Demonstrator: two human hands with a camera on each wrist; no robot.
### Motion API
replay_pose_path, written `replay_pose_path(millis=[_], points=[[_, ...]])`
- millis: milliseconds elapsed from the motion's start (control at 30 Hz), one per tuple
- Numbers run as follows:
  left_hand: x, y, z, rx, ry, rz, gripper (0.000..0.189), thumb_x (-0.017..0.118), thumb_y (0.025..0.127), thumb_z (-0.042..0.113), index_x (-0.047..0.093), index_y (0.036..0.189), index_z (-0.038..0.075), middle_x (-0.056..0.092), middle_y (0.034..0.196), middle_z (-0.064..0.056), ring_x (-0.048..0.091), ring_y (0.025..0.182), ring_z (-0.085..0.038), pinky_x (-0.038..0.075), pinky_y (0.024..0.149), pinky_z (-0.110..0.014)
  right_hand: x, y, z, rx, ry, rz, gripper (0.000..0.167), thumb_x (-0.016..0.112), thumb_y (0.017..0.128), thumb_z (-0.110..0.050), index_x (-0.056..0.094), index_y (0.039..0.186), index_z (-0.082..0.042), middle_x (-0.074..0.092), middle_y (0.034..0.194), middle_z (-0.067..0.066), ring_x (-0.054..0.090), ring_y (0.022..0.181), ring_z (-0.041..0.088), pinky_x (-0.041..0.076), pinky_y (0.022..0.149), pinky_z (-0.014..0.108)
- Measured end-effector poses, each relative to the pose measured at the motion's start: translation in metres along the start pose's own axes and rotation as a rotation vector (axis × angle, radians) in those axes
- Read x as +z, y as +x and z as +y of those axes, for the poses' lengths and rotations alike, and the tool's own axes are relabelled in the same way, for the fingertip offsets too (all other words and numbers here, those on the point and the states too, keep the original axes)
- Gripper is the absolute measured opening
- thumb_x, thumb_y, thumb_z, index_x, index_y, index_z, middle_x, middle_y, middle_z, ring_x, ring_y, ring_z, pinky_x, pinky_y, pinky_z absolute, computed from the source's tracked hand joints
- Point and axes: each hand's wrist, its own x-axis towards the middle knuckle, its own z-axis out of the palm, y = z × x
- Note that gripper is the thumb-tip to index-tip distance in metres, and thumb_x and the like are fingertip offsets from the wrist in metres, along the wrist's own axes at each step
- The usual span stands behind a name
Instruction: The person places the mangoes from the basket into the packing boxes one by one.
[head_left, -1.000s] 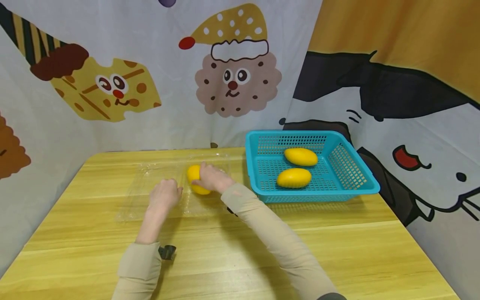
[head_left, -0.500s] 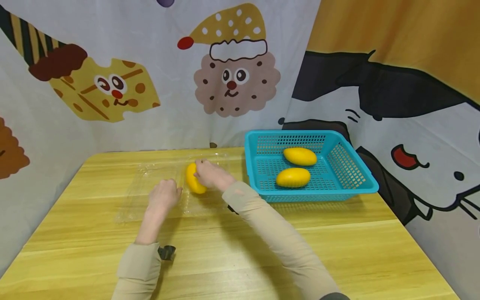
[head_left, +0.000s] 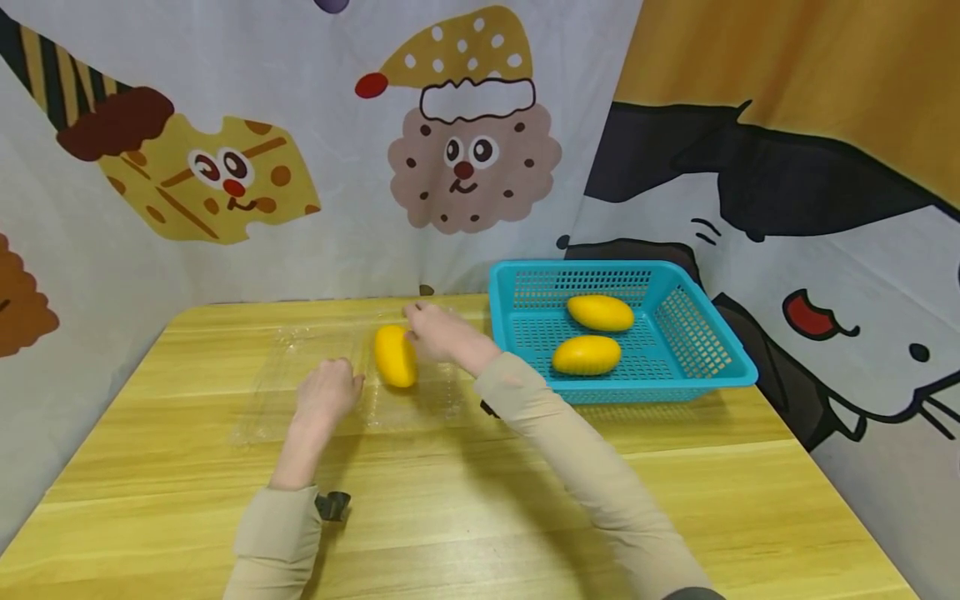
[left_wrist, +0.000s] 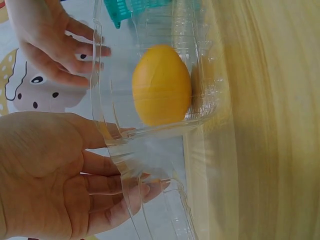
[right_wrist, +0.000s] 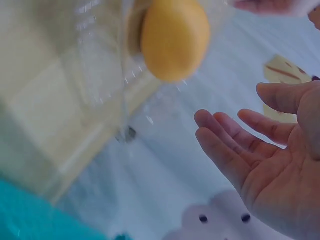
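Table: a wood-grained surface is crossed from its near edge by 2 beige sleeves, the left sleeve and the right sleeve.
Black wrist piece: a dark fitting is seen beside the left cuff.
Left hand: the hinge strip of the clear container is gripped by the left hand, its thumb on the right side of the strip and its fingers on the left.
Clear container: it is laid open, left of the middle of the surface, toward the far edge.
Loose yellow fruit: 1 smooth, oval fruit is contained in the right-hand part, its long side pointed roughly toward the far edge.
Right hand: nothing is grasped by the right hand; its fingers are loosely bent and parted, just right of the fruit.
Blue basket: the basket is set near the far right corner.
Basket fruit: 2 more are held inside, the nearer fruit and the farther fruit.
Curtain: cartoon figures are printed on the cloth behind the far edge.
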Motion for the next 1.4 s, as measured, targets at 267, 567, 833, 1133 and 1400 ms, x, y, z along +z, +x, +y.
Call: replay_pose_path(millis=[267,567,833,1133,1400], points=[[-0.001,-0.001,0.002,-0.008,-0.001,-0.007,0.031,0.052,0.095,0.018,0.05,0.068,0.002,0.049,0.06,-0.01,0.046,0.052,-0.02,0.036,0.044,-0.027,-0.035,-0.024,0.023,-0.032,0.003,0.114,0.042,0.049,0.099,-0.021,0.041,0.138,-0.007,0.05,0.137,0.012,0.056,0.117,0.024,0.051,0.094,0.034],[-0.002,-0.001,0.002,-0.01,0.015,-0.006,0.03,0.051,0.095,0.019,0.054,0.073,-0.001,0.056,0.068,-0.016,0.051,0.058,-0.025,0.041,0.048,-0.031,-0.063,-0.046,0.068,0.058,-0.044,0.104,0.043,0.047,0.1,-0.024,0.041,0.141,-0.012,0.046,0.142,0.008,0.052,0.122,0.026,0.047,0.098,0.039],[-0.002,-0.002,0.002,-0.011,0.015,-0.013,0.031,0.051,0.096,0.019,0.052,0.072,0.001,0.049,0.062,-0.01,0.046,0.054,-0.021,0.036,0.045,-0.028,-0.062,-0.057,0.131,0.105,-0.041,-0.031,0.043,0.053,0.097,-0.024,0.045,0.136,-0.009,0.047,0.14,0.013,0.054,0.117,0.029,0.046,0.097,0.044],[0.0,-0.001,0.002,-0.01,0.014,-0.015,0.032,0.052,0.096,0.019,0.05,0.068,0.003,0.046,0.06,-0.008,0.044,0.053,-0.019,0.035,0.045,-0.026,-0.048,-0.073,0.186,0.194,-0.062,-0.329,0.057,0.063,0.09,-0.028,0.041,0.14,-0.009,0.05,0.137,0.022,0.048,0.125,0.037,0.042,0.101,0.052],[0.0,0.0,0.002,-0.009,0.03,-0.015,0.033,0.052,0.096,0.02,0.05,0.068,0.004,0.046,0.06,-0.008,0.045,0.053,-0.019,0.035,0.045,-0.027,-0.044,-0.084,0.2,0.391,-0.09,-0.48,0.071,0.076,0.079,-0.026,0.041,0.141,-0.021,0.045,0.138,0.016,0.047,0.119,0.031,0.046,0.093,0.049]])
